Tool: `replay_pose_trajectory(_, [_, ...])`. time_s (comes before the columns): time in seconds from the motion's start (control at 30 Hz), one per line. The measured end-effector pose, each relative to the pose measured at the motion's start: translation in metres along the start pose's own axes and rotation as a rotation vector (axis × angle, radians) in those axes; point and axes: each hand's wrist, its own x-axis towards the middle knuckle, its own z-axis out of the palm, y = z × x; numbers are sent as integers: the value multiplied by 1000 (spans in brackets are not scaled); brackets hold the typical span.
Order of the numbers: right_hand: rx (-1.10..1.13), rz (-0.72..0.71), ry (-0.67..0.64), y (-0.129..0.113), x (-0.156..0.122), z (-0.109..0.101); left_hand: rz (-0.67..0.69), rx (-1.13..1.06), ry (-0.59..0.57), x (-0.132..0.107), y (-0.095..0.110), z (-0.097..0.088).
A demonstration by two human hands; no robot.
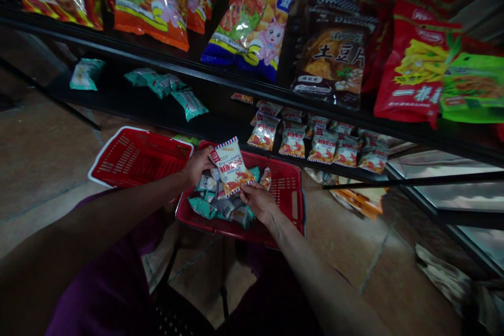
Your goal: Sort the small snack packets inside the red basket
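Observation:
My left hand (198,165) and my right hand (258,200) both grip a small white snack packet (231,166) with red print, held above a red basket (289,189). The left hand pinches its upper left corner, the right hand its lower right edge. Several teal and silver small packets (214,205) lie in the basket under the hands. A second red basket (137,157) stands to the left, with nothing visible in it.
A low black shelf holds rows of matching white packets (323,146) and teal packets (173,89). Large snack bags (255,10) fill the shelf above. A packet lies on the tiled floor (362,199) at the right.

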Motion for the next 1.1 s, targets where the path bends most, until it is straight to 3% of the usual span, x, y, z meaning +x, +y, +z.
replay_pose_trajectory(0.27, [-81, -14, -52, 0, 6, -4, 99, 41, -39, 1, 1, -3])
replay_pose_trajectory(0.83, [-75, -63, 30, -3, -7, 3, 21, 43, -45, 1, 1, -4])
replay_pose_trajectory(0.97, [-96, -140, 50, -2, -7, 5, -75, -29, -69, 1, 0, -4])
replay_pose_trajectory(1.1, [-214, -306, 64, -1, -6, 6, -130, -60, -66, -1, -2, -2])
